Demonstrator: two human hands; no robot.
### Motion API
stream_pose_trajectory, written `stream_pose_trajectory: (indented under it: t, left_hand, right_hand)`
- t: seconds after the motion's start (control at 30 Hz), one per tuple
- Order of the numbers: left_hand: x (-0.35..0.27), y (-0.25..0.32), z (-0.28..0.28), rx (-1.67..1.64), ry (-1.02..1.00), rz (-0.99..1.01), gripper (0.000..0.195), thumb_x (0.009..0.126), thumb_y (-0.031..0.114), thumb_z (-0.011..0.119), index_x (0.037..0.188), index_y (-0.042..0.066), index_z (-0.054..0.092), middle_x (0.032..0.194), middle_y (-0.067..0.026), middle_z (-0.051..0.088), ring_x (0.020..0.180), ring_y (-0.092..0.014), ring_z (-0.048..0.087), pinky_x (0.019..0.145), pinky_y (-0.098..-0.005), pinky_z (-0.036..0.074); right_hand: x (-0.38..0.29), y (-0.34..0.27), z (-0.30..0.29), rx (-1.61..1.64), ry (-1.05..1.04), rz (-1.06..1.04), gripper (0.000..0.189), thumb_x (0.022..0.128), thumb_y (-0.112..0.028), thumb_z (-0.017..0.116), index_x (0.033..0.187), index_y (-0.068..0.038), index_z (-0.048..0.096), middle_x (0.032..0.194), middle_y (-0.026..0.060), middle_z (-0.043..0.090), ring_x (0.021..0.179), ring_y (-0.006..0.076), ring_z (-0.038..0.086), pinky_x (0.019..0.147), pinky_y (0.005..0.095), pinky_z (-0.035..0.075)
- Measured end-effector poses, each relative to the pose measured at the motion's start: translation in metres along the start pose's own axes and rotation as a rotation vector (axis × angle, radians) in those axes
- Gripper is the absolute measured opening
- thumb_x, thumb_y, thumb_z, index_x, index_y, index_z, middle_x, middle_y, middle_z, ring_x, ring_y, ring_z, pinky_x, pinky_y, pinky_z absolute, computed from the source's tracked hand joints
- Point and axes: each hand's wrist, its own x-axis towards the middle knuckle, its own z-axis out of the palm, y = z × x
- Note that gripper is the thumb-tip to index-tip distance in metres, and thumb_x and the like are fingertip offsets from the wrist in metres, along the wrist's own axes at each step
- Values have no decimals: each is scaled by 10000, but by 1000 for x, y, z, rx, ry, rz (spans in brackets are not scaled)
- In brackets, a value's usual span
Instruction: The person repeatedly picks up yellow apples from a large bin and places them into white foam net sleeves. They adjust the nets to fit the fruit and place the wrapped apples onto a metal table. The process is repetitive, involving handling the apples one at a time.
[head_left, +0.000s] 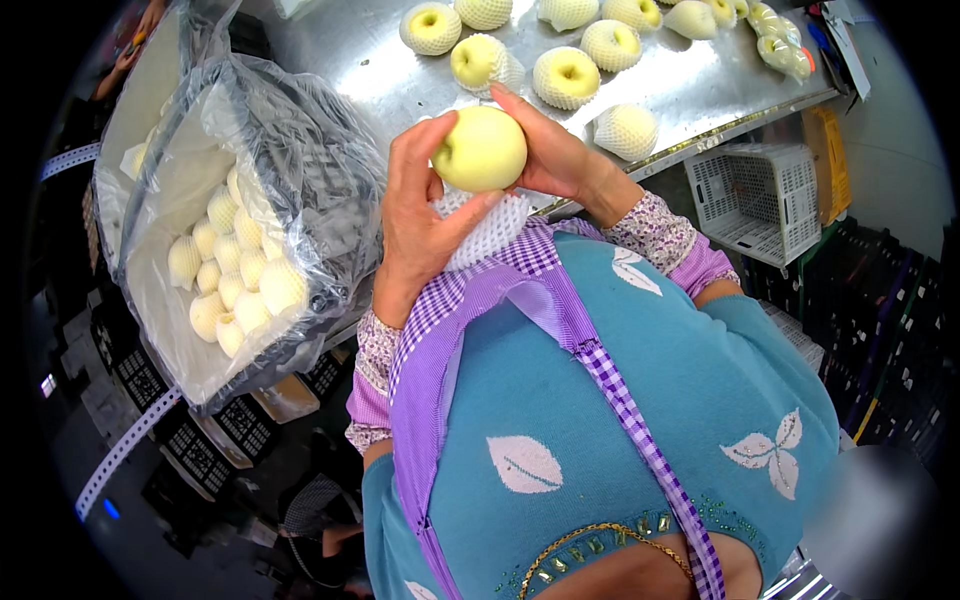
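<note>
Between my two hands is a pale yellow apple (484, 148), bare of any wrapping. The fingers and thumb of my left hand (420, 202) hold its left side. My right hand (555, 154) grips it from the right. A white foam net sleeve (491, 234) hangs beneath the apple, by my left thumb; part of it is hidden behind the hand. Just beyond my hands, apples in foam nets, such as a yellow apple (568, 75) with its stem end up, sit on the metal table (360, 30). A netted apple (626, 132) lies near the table's front edge.
At my left stands a plastic-lined crate (161, 300) partly filled with netted apples (240, 262). A bag of fruit (780, 45) lies at the table's far right. Below the table edge is a white plastic basket (754, 199). Dark crates (199, 454) stand on the floor.
</note>
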Motion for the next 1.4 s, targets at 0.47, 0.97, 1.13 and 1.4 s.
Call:
stream_pose_trajectory:
  t: [0.47,0.97,1.13,1.4]
  left_hand:
    - [-1,-13,7,-567,162,-207,587,917,149,718,1396,16,406,1260,-152,560,1054,-198,648,849,-296,556]
    - [-9,-5,-8,-519,107,-151,205,897,43,728,1069,33,617,981,-2,650,960,-81,573,882,-244,447]
    - [-2,-5,-15,-419,89,-61,189,896,55,743,1049,28,636,965,2,644,932,-72,570,860,-232,450]
    - [17,1,0,-430,41,29,166,896,39,742,1038,13,659,948,0,663,839,-58,599,768,-199,478]
  right_hand:
    - [-2,4,25,-689,230,-264,710,916,-479,684,1414,-45,424,1152,100,619,912,143,649,596,218,484]
    - [-8,1,10,-388,170,-152,678,967,-482,595,1428,-48,354,1039,91,613,687,102,588,433,219,435]
    - [-15,-7,8,-562,219,-137,668,940,-494,631,1417,-91,395,998,70,607,682,59,533,451,200,368]
    - [-25,-29,15,-836,-30,84,546,948,-499,595,1303,-87,554,1007,13,611,741,47,525,516,209,393]
